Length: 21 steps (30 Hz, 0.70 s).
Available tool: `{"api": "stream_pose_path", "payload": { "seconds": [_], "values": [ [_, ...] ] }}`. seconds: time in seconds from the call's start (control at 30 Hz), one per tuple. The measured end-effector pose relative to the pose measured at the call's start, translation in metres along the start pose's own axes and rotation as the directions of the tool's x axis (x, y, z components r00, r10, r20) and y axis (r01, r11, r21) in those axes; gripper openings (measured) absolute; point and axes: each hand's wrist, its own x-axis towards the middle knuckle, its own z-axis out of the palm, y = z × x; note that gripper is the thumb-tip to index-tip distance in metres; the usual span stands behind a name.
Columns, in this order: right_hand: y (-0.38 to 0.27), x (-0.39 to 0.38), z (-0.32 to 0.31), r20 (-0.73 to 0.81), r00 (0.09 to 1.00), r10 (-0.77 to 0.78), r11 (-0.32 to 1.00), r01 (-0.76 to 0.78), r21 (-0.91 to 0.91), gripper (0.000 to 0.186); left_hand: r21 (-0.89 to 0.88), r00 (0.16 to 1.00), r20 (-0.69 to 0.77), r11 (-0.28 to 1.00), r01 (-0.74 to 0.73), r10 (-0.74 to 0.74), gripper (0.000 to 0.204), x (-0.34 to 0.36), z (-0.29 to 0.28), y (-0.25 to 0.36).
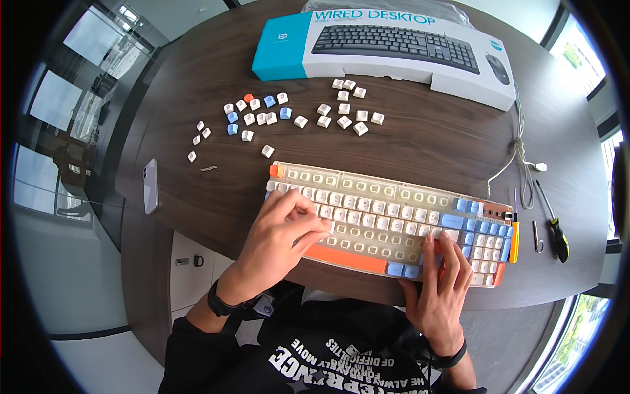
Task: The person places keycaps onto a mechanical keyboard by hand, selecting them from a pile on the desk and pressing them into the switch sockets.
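A keyboard (367, 241) with a pale frame and white, blue and orange keycaps lies slanted in front of me. Some of its rows show bare switch positions without caps. My left hand (279, 226) is over its left part, thumb and fingers pinched at a white keycap (329, 225) in the middle rows; the fingers partly hide it. On the right part of the keyboard rests my right hand (441, 279), index and middle fingertips on white keys and thumb apart near the front edge. Loose white keycaps (324, 122) and several blue ones (232, 129) lie behind the keyboard.
A white and turquoise keyboard box (282, 49) stands at the back. A coiled cable (520, 148), an orange-handled screwdriver (514, 241), a black and yellow screwdriver (559, 240) and a small hooked tool (538, 238) lie right. A phone (151, 187) sits near the left edge.
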Motion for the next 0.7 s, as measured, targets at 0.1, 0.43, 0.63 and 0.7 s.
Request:
{"api": "stream_pose_path", "payload": {
  "seconds": [0.1,0.43,0.63,0.7],
  "values": [
    [-0.003,0.000,-0.001,0.009,1.000,0.009,1.000,-0.009,-0.005,0.079,-0.012,0.999,-0.041,1.000,0.004,-0.005,0.020,-0.001,-0.006,0.008],
    [-0.002,0.001,-0.002,0.010,1.000,0.011,1.000,-0.011,-0.017,0.079,0.088,0.999,0.038,0.996,-0.027,0.024,0.029,-0.011,-0.008,0.017],
    [-0.003,0.000,-0.001,0.006,1.000,0.005,1.000,-0.005,-0.020,0.079,0.155,0.998,0.061,0.987,-0.043,0.034,0.038,-0.010,-0.016,0.016],
    [-0.004,0.000,-0.001,0.007,1.000,0.009,1.000,-0.009,-0.022,0.079,0.155,0.999,0.044,0.987,-0.037,0.031,0.040,-0.001,-0.024,0.018]
  ]
}}
